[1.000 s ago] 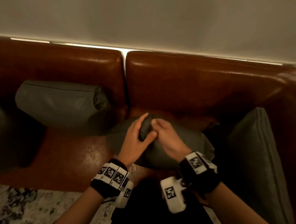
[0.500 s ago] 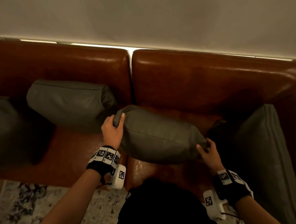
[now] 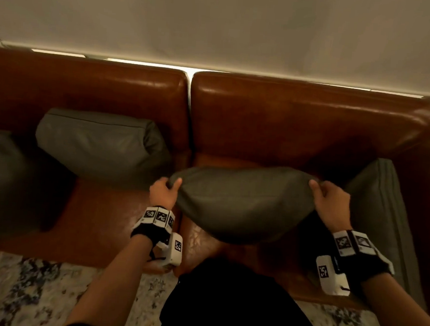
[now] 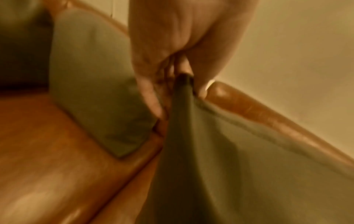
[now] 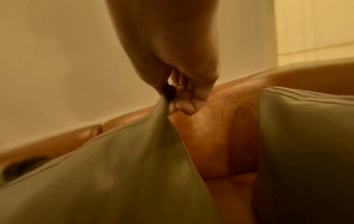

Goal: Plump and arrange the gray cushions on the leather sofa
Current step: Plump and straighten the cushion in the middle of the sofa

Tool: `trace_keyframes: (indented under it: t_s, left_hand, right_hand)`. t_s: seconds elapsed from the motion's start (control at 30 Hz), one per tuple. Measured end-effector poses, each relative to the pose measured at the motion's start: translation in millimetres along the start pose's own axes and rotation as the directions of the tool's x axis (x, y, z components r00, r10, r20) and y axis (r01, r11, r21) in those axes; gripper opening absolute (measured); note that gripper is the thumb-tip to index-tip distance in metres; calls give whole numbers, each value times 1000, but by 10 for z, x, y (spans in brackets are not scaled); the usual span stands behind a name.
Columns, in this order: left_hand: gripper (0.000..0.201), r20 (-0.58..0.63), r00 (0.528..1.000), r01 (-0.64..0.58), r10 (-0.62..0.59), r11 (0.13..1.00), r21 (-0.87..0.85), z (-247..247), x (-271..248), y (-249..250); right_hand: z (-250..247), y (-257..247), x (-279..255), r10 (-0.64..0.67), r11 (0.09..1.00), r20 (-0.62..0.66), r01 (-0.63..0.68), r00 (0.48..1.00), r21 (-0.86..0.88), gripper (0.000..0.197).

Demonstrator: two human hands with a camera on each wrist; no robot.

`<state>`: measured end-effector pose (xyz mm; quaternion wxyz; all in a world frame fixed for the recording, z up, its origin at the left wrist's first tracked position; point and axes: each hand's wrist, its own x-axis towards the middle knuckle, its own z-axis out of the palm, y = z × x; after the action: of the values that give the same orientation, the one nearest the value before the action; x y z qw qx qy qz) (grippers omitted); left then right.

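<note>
A gray cushion (image 3: 241, 203) hangs stretched between my two hands over the right seat of the brown leather sofa (image 3: 288, 122). My left hand (image 3: 167, 188) pinches its left corner, and the left wrist view shows the fingers (image 4: 151, 97) closed on that corner (image 4: 184, 84). My right hand (image 3: 321, 193) grips the right corner, seen bunched in the fist (image 5: 184, 97) in the right wrist view. A second gray cushion (image 3: 100, 144) leans against the left backrest. A third (image 3: 383, 220) stands against the right armrest.
Another gray cushion (image 3: 6, 181) sits at the far left of the seat. A patterned rug (image 3: 34, 292) lies on the floor in front of the sofa. A pale wall (image 3: 218, 23) rises behind the backrest. Bare seat leather (image 3: 103, 218) shows between the cushions.
My hands went from bunched together at the cushion's middle to its two ends. The cushion is now pulled out flat and shifted right, with my right hand higher on its corner.
</note>
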<state>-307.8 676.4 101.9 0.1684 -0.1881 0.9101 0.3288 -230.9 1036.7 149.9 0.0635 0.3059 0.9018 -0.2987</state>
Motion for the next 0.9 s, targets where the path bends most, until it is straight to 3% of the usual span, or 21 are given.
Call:
trace_keyframes:
  t_s: [0.13,0.23,0.3,0.4,0.47,0.53,0.6,0.67,0.73,0.77,0.83,0.87,0.9]
  left_hand:
    - [42,99,994,-35,45,995,-94,254,-155,107]
    - [36,140,977,-144,158,984,-105,317,-232,285]
    - [35,50,989,-133,137,989,-65,239,-216,198]
    - [38,-134,988,-80,75,996,-30,67,-217,46]
    - [41,-162,980,-121,113,992,-39,98,-233,98]
    - [42,-175,971,-170,162,985,-32,171,-259,222]
    - [41,-150,956,-255,250,967,-15,209,-324,344]
    - [43,-111,915,-389,387,921,-3,251,-467,508]
    - [39,-64,837,-543,544,839,28,312,-685,798]
    - [36,-45,795,-604,605,796,39,359,-804,963]
    - [36,-8,729,-684,684,729,33,463,-1012,1246]
    - [37,2,713,-701,701,713,7,497,-1092,1346]
    - [37,10,711,-702,703,711,-34,496,-1152,1405]
  right_hand:
    - [230,6,-18,26,993,20,-23,999,-117,30]
    - [426,-199,-182,-193,966,59,200,979,-162,28]
    - [330,-39,-158,-231,964,68,238,971,-118,27]
    - [-65,350,0,49,999,-38,-49,998,13,43]
    - [-164,488,36,205,978,33,-206,978,38,46]
    - [-155,483,66,265,964,95,-267,959,-2,46]
    - [-199,404,70,260,957,25,-254,965,-138,42]
    - [-240,238,55,119,965,-53,-128,991,-228,60]
    - [-203,-85,-30,-119,975,87,133,989,-179,94]
    - [-152,-277,-122,-261,951,212,288,942,-110,104]
    - [-27,-567,-304,-443,873,448,487,777,19,98]
    - [14,-650,-365,-470,857,481,512,739,51,85]
    - [49,-676,-386,-485,855,448,514,751,65,71]
